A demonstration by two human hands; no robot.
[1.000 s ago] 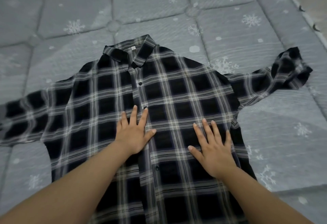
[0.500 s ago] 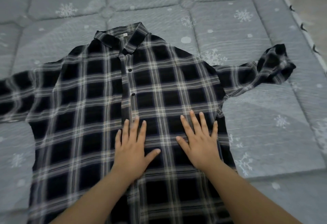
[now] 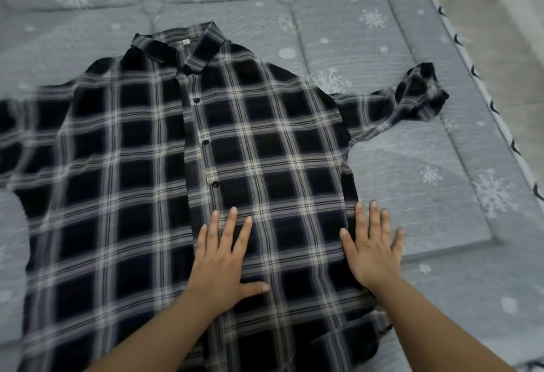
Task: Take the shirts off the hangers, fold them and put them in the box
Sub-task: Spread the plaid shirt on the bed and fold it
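Black-and-white plaid shirt (image 3: 182, 165) lies spread flat, seemingly buttoned, collar away.

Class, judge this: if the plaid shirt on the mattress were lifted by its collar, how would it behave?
The plaid shirt would probably hang limp: it lies flat, its right sleeve crumpled. It looks thin, so likely light. It may slide easily on the mattress.

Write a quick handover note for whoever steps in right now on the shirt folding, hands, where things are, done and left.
Left hand: flat, fingers straight, pressing the shirt beside its buttons.
Right hand: flat on the shirt's side edge, fingertips reaching onto the mattress.
Shirt: off its hanger, spread front up, sleeves out.
Left: fold it and box it. No box or hangers in view.
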